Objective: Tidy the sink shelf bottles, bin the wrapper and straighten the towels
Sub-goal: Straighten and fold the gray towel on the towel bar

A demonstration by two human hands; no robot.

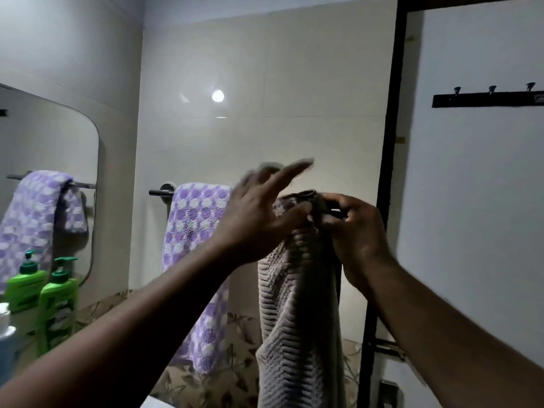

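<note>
From the head camera: gripping the bunched top of a grey ribbed towel [297, 304] in the right hand [350, 231], fingers curled tight round the fold, the rest hanging straight down. Touching that top edge with the thumb of the left hand [259, 222], fingers spread wide and straight (blurred, so no finer detail). Just left, draped over the rail [160, 192], a purple dotted towel [194, 231]; further left, beside the mirror [59, 160], a green pump bottle [59, 301].

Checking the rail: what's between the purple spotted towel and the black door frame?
The grey ribbed towel, its top gripped by the right hand, head view.
</note>
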